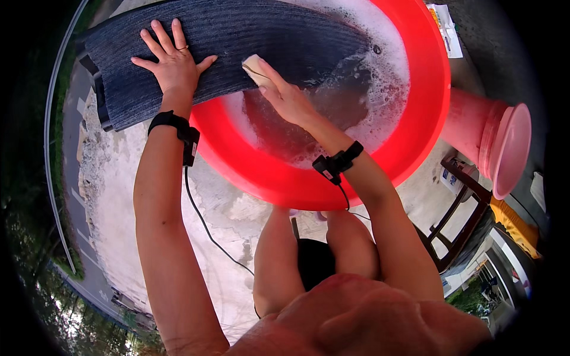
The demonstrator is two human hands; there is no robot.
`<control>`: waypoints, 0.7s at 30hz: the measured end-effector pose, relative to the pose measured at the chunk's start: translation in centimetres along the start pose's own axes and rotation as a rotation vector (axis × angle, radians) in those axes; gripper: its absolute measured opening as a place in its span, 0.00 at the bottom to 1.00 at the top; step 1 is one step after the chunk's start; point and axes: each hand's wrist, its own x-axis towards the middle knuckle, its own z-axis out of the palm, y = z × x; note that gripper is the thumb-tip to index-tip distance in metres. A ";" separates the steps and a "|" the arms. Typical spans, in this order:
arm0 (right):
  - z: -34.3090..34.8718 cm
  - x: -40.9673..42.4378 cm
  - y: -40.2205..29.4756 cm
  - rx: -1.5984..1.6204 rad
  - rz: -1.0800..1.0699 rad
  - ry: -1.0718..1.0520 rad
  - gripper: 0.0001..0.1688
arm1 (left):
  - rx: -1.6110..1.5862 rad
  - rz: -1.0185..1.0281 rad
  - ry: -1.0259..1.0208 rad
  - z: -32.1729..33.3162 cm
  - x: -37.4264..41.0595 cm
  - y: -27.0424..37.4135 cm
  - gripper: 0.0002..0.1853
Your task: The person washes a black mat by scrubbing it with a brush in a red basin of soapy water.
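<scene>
A dark blue ribbed mat [267, 31] lies across the far left rim of a large red plastic tub [427, 66]. Its right end dips into soapy grey water [303, 129] with white foam around it. My left hand [173, 71] presses flat on the mat's left part, fingers spread, holding nothing. In my right hand [287, 98] is a cream-coloured scrubbing block [257, 71], its far end at the mat's near edge, above the water. The block's underside is hidden, so its exact kind cannot be told.
Right of the tub are a pink plastic bucket [472, 124], a white pail [472, 171], a dark-framed chair [458, 231] and a yellow cloth [512, 227]. A white printed packet [447, 33] lies at upper right. Cables trail from both wrist straps over the concrete ground [120, 191].
</scene>
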 end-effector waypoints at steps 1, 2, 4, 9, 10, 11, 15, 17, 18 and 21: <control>0.0 1.4 0.1 -0.088 0.012 -0.019 0.39 | -0.006 -0.001 -0.012 -0.2 0.0 0.1 0.69; -0.3 2.3 0.3 -0.175 0.025 -0.037 0.39 | 0.003 -0.001 -0.034 -0.4 0.1 0.4 0.69; -1.5 2.7 1.7 -0.296 0.162 -0.053 0.40 | 0.012 -0.008 -0.022 -0.1 0.0 0.1 0.69; -7.1 -3.6 10.8 -0.483 0.427 0.085 0.39 | 0.006 -0.006 0.008 0.5 0.0 -0.2 0.68; -8.1 -5.1 11.9 -0.469 0.465 0.065 0.39 | 0.013 -0.009 0.000 0.5 -0.1 -0.2 0.68; -8.4 -6.5 12.5 -0.452 0.505 0.044 0.39 | 0.023 -0.007 -0.009 0.4 -0.2 -0.4 0.68; -6.4 -10.8 15.5 -0.349 0.554 0.204 0.40 | -0.013 0.000 -0.022 -0.2 0.4 0.6 0.68; -2.8 -10.9 12.5 -0.057 0.686 0.042 0.39 | -0.022 -0.001 -0.071 0.0 0.2 0.3 0.67; -1.4 -9.7 7.6 0.261 0.832 -0.139 0.38 | -0.001 -0.019 -0.083 0.6 -0.5 -0.8 0.67; -0.1 -7.0 2.7 0.450 0.642 -0.249 0.40 | -0.007 -0.014 -0.053 0.6 -0.2 -0.4 0.67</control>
